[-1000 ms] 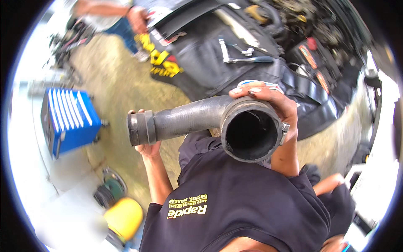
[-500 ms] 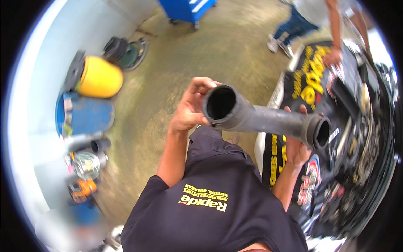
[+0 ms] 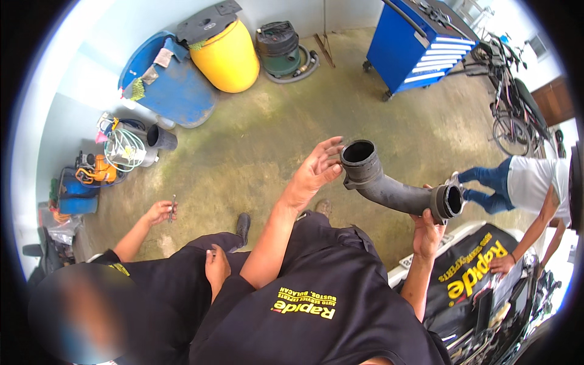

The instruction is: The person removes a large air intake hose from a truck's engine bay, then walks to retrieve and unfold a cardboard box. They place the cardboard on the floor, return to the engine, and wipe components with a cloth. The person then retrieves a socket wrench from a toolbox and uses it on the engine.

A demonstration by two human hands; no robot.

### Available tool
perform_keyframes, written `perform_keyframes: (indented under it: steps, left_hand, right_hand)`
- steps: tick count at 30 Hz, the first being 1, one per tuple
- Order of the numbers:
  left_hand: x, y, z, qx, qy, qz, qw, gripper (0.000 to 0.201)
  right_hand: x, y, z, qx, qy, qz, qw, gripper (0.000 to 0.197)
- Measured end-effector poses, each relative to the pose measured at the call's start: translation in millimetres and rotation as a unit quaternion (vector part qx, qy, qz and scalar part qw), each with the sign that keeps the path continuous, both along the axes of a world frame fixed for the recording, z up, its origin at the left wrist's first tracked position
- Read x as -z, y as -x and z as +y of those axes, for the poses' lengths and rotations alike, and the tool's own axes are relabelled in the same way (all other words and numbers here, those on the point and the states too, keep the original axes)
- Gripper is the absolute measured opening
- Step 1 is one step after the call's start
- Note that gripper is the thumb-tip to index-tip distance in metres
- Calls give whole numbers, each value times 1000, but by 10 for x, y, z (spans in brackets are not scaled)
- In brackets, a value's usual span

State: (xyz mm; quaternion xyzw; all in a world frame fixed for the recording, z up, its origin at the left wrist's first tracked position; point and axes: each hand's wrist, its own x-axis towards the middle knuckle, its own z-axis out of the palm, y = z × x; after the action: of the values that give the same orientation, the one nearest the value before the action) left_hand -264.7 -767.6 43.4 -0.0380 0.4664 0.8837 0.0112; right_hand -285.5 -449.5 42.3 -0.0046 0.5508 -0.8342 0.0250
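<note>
A curved black air intake hose (image 3: 394, 193) with wide open ends is held up in front of me. My right hand (image 3: 427, 234) grips its right-hand end from below, the thumb pressed against the collar. Beside the other, upward-facing end is my left hand (image 3: 313, 172), its fingers spread and not wrapped round the hose. The fingertips lie close to the rim; whether they touch it I cannot tell.
At my left a co-worker in black holds a small thin tool (image 3: 173, 207). Another person (image 3: 535, 182) leans over a covered car (image 3: 462, 280) at right. A blue tool cabinet (image 3: 395, 52), shop vacuum (image 3: 281, 52), yellow drum (image 3: 226, 58) and blue drum (image 3: 176, 85) stand farther off.
The view has swung to the right, bringing the co-worker at left into sight. My left hand has loosened from the hose end and its fingers have spread; the hose has turned.
</note>
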Motion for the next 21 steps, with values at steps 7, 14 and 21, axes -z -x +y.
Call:
perform_keyframes:
  steps: [7,14,21]
  left_hand:
    - [507,234,-514,-110,67,-126,984,52]
    - [943,807,-781,-142,82,-247,955,42]
    - [1216,2347,-1232,-143,144,-306,930,37]
  right_hand:
    - [96,1036,-416,-40,7,-41,998,55]
    - [763,2262,-608,-16,-11,-116,993,48]
    - [1793,3773,-903,54,-45,-188,980,54]
